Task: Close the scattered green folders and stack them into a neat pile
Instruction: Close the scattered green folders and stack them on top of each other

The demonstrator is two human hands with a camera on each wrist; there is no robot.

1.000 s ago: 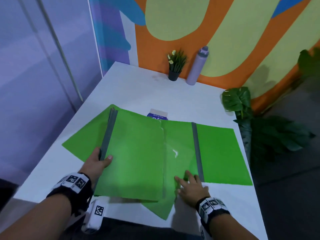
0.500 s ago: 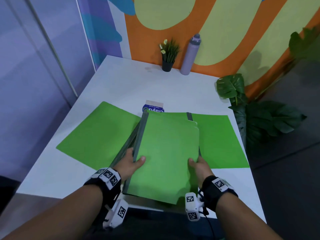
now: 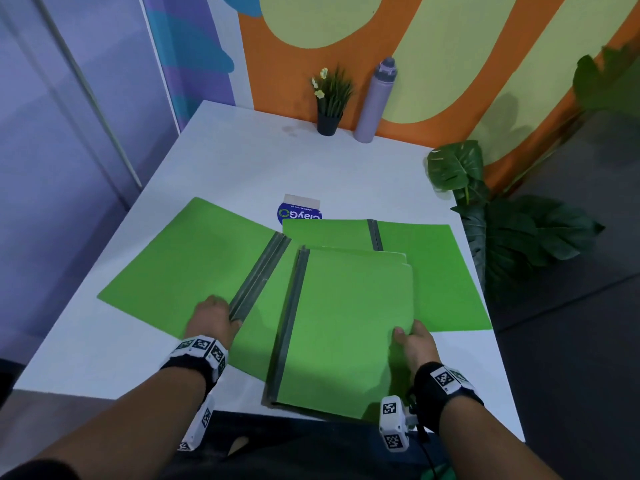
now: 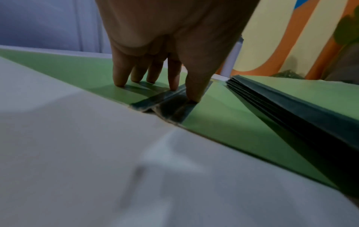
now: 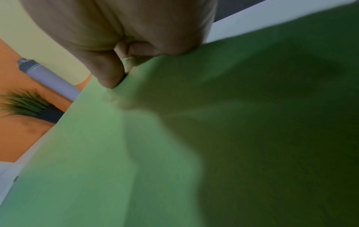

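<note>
right hand (image 3: 414, 342) pinches the closed folder stack (image 3: 346, 327) at the worktop's (image 3: 242, 161) near edge, spine running near-to-far, while the open left hand (image 3: 213, 320) presses what looks like 2 overlapped spines of the open folders (image 3: 194, 265) just left of it.

right hand (image 3: 414, 344) grip: closed folders (image 3: 346, 327) edge | left hand (image 3: 213, 318): apparently pressing open folder (image 3: 194, 265) spine

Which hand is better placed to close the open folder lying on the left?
Probably the left hand: its fingertips already press the open folder at its grey spine, while the right hand grips the closed stack.
</note>
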